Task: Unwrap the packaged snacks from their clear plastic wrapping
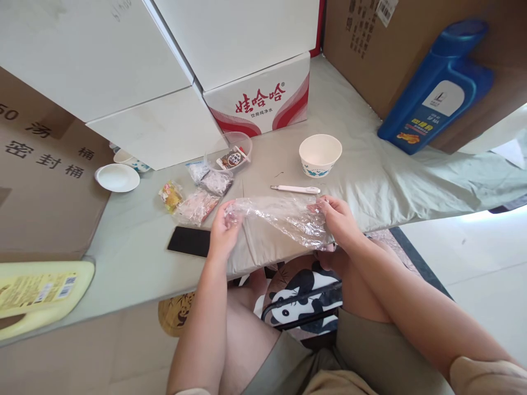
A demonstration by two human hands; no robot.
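A crumpled sheet of clear plastic wrap (284,216) is stretched between my two hands above the table's front edge. My left hand (225,230) pinches its left end, with the fingers closed. At the other end, my right hand (337,216) grips the film between thumb and fingers. Just beyond the film lies a white utility knife (296,190). A white paper bowl (320,156) with a blue-green pattern stands upright behind the knife. Beside my left hand lie a black phone-like slab (189,241) and a clear packet with pinkish contents (198,207).
A round clear plastic container (242,144) holding a sachet stands by stacked white boxes (255,104). A yellow packet (170,196) and a white bowl (117,178) are at left. A blue bottle (432,93) stands right; a pale yellow jug (45,291) is at the left edge.
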